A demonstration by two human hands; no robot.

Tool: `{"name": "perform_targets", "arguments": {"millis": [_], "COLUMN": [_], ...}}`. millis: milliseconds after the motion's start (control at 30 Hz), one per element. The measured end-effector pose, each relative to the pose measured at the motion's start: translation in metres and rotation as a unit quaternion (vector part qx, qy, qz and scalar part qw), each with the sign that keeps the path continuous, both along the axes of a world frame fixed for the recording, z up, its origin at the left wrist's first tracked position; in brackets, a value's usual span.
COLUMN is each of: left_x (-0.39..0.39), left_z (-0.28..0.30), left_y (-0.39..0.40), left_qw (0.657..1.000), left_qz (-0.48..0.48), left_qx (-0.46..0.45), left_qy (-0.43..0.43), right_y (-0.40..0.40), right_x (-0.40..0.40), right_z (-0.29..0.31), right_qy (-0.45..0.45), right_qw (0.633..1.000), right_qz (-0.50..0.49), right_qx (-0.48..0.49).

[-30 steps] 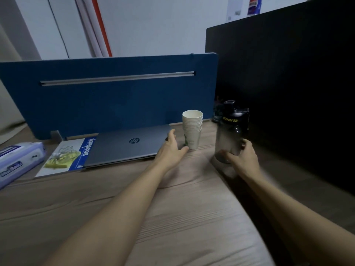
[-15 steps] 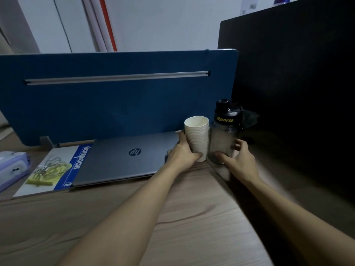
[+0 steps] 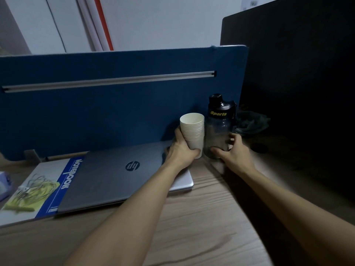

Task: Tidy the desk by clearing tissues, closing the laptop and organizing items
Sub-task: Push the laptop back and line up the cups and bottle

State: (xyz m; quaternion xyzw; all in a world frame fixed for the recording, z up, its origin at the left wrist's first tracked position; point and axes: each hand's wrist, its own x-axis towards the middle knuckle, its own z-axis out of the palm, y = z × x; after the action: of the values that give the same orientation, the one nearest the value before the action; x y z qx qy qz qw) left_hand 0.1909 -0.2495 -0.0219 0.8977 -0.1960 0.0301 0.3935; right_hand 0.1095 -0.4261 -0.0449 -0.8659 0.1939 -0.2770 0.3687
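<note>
A stack of white paper cups (image 3: 193,129) stands upright at the back of the wooden desk (image 3: 192,227), with my left hand (image 3: 181,149) wrapped around its lower half. Right beside it, touching or nearly so, is a dark see-through sports bottle (image 3: 218,129) with a black lid. My right hand (image 3: 233,153) grips the bottle's base. A closed grey laptop (image 3: 115,173) lies flat left of the cups, its left edge overlapping a blue and white notebook (image 3: 48,187) that carries a tangle of white earphone cable (image 3: 28,189).
A blue divider panel (image 3: 105,112) closes the desk's back edge, and a black panel (image 3: 297,93) walls the right side. A dark crumpled cloth (image 3: 251,124) lies behind the bottle. A tissue pack (image 3: 3,185) shows at the far left edge.
My left hand went from the laptop's corner to gripping the cup stack. Both hands slid the cups and the bottle back toward the blue divider, side by side.
</note>
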Motion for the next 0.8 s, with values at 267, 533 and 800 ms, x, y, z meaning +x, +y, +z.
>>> {"name": "perform_targets", "arguments": {"millis": [267, 533, 800], "left_x": [0.022, 0.037, 0.025], "left_z": [-0.002, -0.008, -0.001], "left_y": [-0.003, -0.002, 0.033], "left_qw": [1.0, 0.999, 0.999], "left_qz": [0.016, 0.024, -0.005], "left_qx": [0.018, 0.019, 0.036], "left_qy": [-0.01, -0.024, -0.002], "right_y": [-0.005, -0.008, -0.001], "right_x": [0.024, 0.037, 0.026], "right_z": [-0.002, -0.005, 0.0], "right_qy": [0.001, 0.001, 0.027], "right_qw": [1.0, 1.0, 1.0], "right_qz": [-0.003, -0.021, -0.006], "right_qx": [0.001, -0.009, 0.011]}}
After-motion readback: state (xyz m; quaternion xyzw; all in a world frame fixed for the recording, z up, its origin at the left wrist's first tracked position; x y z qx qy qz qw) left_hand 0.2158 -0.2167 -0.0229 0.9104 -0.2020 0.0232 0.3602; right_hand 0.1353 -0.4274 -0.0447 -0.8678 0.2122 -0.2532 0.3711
